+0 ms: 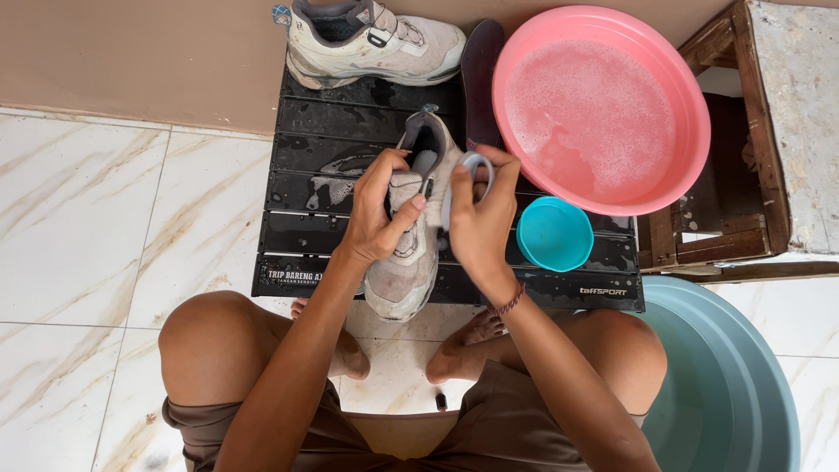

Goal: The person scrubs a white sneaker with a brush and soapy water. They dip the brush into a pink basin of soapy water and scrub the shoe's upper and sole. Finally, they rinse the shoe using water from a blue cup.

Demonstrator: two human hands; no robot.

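- Left hand (pixel 377 210) is gripping the grey sneaker (pixel 411 236) mid-mat, on the black slatted mat (pixel 350 149).
- Right hand (pixel 479 214) is closing on a grey brush (pixel 468 175), apparently scrubbing the tongue.
- Second sneaker (pixel 376 44) is waiting far, looking dirty; soapy pink basin (pixel 603 109) sitting right.

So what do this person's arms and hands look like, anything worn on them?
Both arms are bare, with no sleeves or gloves. The right hand has a thin braided bracelet, dark reddish, at the wrist. The left hand has nothing on it: no rings or watch visible.
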